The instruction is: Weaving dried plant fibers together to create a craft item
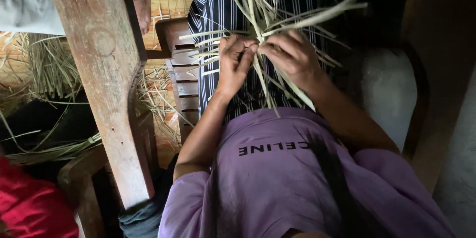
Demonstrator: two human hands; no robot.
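Both my hands meet over my lap on a bundle of pale green leaf strips [258,17]. My left hand [234,67] pinches several strips near where they cross. Close beside it on the right, my right hand [293,55] grips the same bundle. Loose strip ends fan out upward and to both sides, and a few hang down between my hands [292,89]. Under the strips lies a dark skirt with white stripes [218,4]. My purple shirt [277,178] fills the lower part of the view.
A slatted wooden seat [186,76] shows to the left of my lap. A thick wooden post [106,79] slants across the left. Dry grass and strips [47,67] litter the woven floor mat. Red cloth [29,208] lies lower left. Another person's foot [141,0] is at the top.
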